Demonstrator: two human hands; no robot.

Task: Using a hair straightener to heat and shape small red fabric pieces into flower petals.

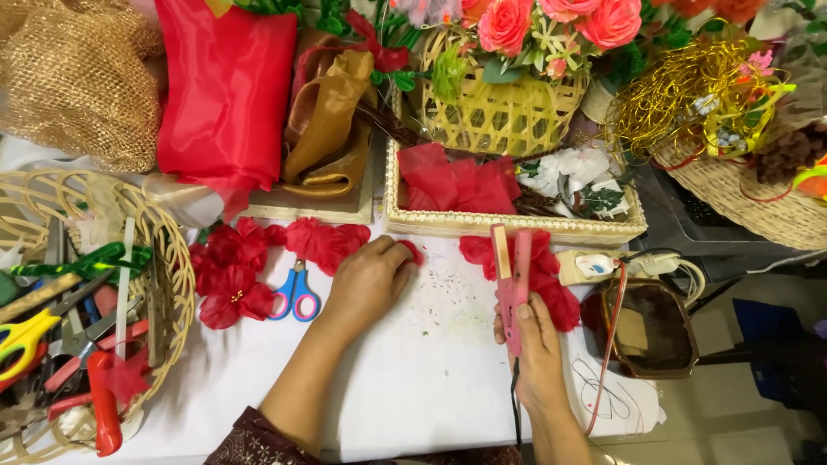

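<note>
The right hand (536, 344) is closed around the handle of a pink hair straightener-style heat tool (512, 280), its two flat plates slightly parted and pointing away from the person, its black cord trailing back along the wrist. The left hand (369, 280) rests knuckles-up on the white table (431, 379), fingers curled over a small red fabric petal (414, 252) that shows just past the fingertips; how firmly it pinches the petal cannot be told.

Taking the heat tool as the landmark: just behind and to its right lies a heap of red petals (551, 288), touching the tool's far end. Further right sits a white power strip (594, 265), with a brown basket (650, 331) beside the table's edge. Directly beyond the tool stands a cream woven tray (517, 227) holding red fabric pieces. To the tool's left, past the left hand, lie blue-handled scissors (295, 293) and finished red fabric flowers (233, 275). Far left is a round wicker basket (172, 275) full of scissors and pliers.
</note>
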